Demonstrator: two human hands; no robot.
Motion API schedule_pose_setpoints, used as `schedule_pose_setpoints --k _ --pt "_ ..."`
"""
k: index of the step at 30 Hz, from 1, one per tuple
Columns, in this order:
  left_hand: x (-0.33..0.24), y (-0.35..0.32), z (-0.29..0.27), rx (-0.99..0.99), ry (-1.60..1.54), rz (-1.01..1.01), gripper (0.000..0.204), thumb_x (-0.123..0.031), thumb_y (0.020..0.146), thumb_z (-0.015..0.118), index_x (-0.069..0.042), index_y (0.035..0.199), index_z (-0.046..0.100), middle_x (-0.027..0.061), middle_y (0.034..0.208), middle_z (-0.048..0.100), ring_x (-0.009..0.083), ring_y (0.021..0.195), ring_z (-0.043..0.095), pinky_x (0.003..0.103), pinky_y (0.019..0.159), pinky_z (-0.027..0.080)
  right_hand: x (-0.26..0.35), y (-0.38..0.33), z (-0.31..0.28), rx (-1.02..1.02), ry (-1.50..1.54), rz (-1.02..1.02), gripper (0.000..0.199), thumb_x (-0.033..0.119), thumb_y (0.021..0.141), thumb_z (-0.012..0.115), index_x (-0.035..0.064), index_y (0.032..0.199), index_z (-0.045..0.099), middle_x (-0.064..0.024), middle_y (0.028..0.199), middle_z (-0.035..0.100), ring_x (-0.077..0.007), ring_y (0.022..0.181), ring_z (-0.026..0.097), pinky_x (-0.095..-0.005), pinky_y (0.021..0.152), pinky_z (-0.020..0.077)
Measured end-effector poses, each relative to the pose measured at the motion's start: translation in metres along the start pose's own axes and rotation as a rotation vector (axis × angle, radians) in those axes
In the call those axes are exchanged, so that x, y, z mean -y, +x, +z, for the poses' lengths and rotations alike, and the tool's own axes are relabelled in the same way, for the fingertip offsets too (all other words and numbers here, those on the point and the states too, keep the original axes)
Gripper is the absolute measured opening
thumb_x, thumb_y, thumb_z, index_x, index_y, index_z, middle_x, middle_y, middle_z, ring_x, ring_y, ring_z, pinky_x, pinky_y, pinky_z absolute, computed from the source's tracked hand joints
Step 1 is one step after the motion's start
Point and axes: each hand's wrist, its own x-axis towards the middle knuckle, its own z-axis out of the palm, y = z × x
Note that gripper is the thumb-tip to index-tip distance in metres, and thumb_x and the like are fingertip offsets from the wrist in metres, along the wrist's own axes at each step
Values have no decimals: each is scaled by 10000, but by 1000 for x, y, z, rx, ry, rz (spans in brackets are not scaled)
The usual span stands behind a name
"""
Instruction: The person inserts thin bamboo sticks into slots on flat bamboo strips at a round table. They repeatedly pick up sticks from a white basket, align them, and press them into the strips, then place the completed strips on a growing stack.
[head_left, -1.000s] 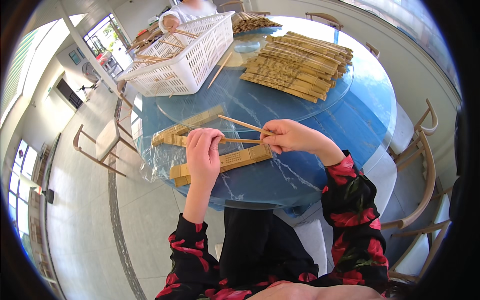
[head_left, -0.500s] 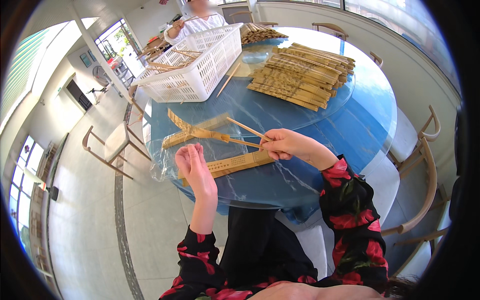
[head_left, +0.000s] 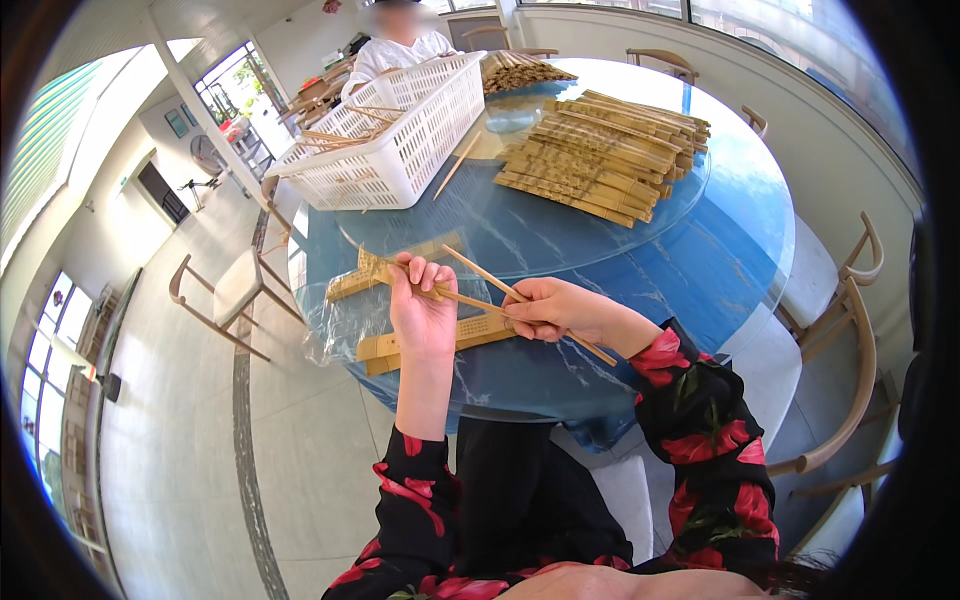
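Observation:
My left hand (head_left: 424,315) is closed on a gold-brown paper chopstick sleeve (head_left: 373,268), whose end sticks out to the left of the fingers. A wooden chopstick (head_left: 464,298) runs from that grip across to my right hand (head_left: 555,308). My right hand pinches this chopstick together with a second chopstick (head_left: 475,267), whose tip points up and left, free of the sleeve. One chopstick end (head_left: 597,351) shows below the right hand. Under my hands on the table lie a printed sleeve (head_left: 485,332) and another sleeve (head_left: 440,246), with clear plastic film (head_left: 330,315) around them.
A white slatted basket (head_left: 375,185) holding loose chopsticks stands at the far left of the round blue table (head_left: 690,245). Beside it lies a single chopstick (head_left: 457,165). Patterned sleeves are piled (head_left: 600,160) at right, with another stack (head_left: 520,70) behind. A person (head_left: 405,50) sits opposite.
My left hand has moved up and right and closed around the sleeve. The right-hand chopsticks have shifted, with an end now showing below that hand. The person opposite has lowered their hand.

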Motion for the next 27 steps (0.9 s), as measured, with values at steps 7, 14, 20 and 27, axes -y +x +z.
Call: schedule_pose_setpoints --k 7,14,20,27 --pt "42 -28 23 -25 211 -93 259 -327 1107 435 -89 1147 530 0 845 428 134 775 456 328 858 460 0 1 12 -102 -102 -87 160 172 1057 528 15 1043 557 -21 754 591 -44 519 440 -195 476 333" --pt "5 -16 -3 -37 74 -49 251 -300 1109 428 -82 1073 547 3 826 469 137 771 488 347 886 480 6 0 17 -198 -185 -36 236 221 1062 501 13 1036 609 -66 791 678 -80 544 535 -226 521 399" --pt "-49 1 -15 -82 -22 48 256 -233 1107 406 -25 1048 543 37 807 478 163 754 507 367 894 474 9 -4 1 -164 -432 -91 216 206 1014 571 8 971 646 -45 671 646 -99 544 518 -266 533 407" --pt "5 -29 4 -106 190 -107 309 -306 1110 402 -35 1186 531 66 1023 603 209 999 611 416 1047 484 6 3 10 -231 -590 -205 169 157 972 604 -4 926 625 -40 611 629 -127 565 567 -303 555 435"
